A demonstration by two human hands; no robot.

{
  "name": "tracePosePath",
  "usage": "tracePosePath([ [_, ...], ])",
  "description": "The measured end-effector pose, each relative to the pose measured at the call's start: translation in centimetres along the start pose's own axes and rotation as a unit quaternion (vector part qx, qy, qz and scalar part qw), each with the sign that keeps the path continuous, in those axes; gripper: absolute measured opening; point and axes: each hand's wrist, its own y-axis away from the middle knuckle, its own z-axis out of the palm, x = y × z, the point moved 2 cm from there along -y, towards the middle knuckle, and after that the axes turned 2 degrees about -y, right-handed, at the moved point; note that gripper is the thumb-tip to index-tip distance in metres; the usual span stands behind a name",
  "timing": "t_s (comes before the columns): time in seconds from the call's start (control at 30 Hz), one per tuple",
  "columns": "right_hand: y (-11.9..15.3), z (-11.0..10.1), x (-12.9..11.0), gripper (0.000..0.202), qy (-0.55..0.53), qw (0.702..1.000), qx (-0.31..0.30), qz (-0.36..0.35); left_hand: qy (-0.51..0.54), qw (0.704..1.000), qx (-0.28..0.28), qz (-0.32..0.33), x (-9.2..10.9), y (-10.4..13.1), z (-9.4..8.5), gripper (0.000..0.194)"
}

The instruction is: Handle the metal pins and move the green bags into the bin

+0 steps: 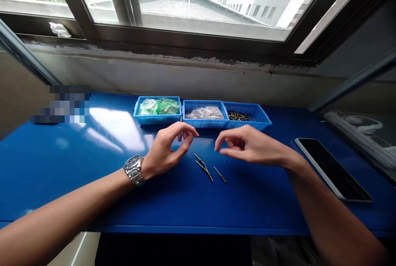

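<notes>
My left hand [168, 148], with a silver metal watch [134, 170] on its wrist, hovers over the blue table, thumb and index finger bent into a pinch. Opposite it is my right hand [252, 144], its fingers curled and its thumb close to the index fingertip. A gap separates the two hands. Whether anything small is between either hand's fingertips cannot be made out. On the tabletop below them lie slim metal pins with dark and gold ends: two touching pins [204, 168] nearer my left hand, and a separate pin [220, 174] beneath my right hand.
Along the back stand a blue bin with green-and-clear packets [157, 122], a blue bin with clear bags [204, 124] and a blue bin with dark, gold-tipped pins [261, 125]. A phone [334, 169] lies at the right. The blue table [154, 212] ends at a front edge.
</notes>
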Motion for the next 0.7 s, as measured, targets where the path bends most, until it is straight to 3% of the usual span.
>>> tracePosePath([
  [0.07,0.1,0.9,-0.6,0.016,-0.030,0.994,-0.105,-0.011,0.001,1.000,-0.009,-0.002,-0.1,0.0,0.0,0.012],
  [0.17,0.0,1.5,-0.4,0.017,-0.038,0.988,-0.150,-0.014,0.006,1.000,-0.024,-0.007,-0.1,0.1,0.0,0.012],
  [0.53,-0.1,1.8,0.7,0.007,0.003,0.984,-0.169,0.050,0.019,0.998,-0.057,-0.016,-0.2,0.2,0.1,0.012],
  [0.7,-0.4,1.7,0.6,0.009,0.010,0.989,-0.137,0.048,0.011,0.997,-0.069,-0.012,-0.2,0.1,0.2,0.014],
])
